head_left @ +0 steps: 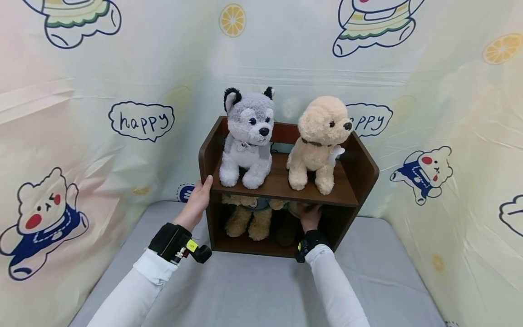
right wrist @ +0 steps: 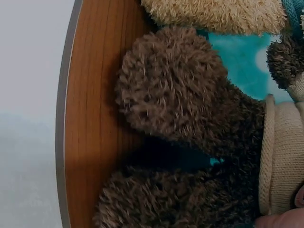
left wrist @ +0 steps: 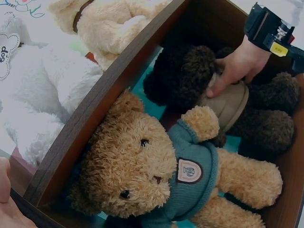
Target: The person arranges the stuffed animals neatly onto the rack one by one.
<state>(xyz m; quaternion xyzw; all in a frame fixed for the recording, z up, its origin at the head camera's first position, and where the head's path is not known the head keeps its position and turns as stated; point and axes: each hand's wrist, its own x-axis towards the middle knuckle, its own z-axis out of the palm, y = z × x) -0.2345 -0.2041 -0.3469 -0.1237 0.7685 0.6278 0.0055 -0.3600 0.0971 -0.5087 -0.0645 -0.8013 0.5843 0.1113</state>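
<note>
My left hand (head_left: 197,203) holds the left side of a brown two-tier wooden shelf (head_left: 365,170), thumb at the front edge; its other fingers are mostly hidden. Inside the lower tier, my right hand (head_left: 310,219) grips a dark brown teddy bear (left wrist: 187,71) around its beige knitted top (left wrist: 228,107). That bear sits at the right, its feet (right wrist: 171,85) near the shelf's front edge in the right wrist view. Beside it sits a light brown teddy bear (left wrist: 128,161) in a teal sweater with a badge (left wrist: 190,170). The upper board hides both heads in the head view.
On the upper tier sit a grey and white plush husky (head_left: 247,141) at left and a cream plush dog (head_left: 320,145) at right. The shelf stands on a grey covered surface (head_left: 261,290), against a curtain (head_left: 261,59) printed with cartoon bears.
</note>
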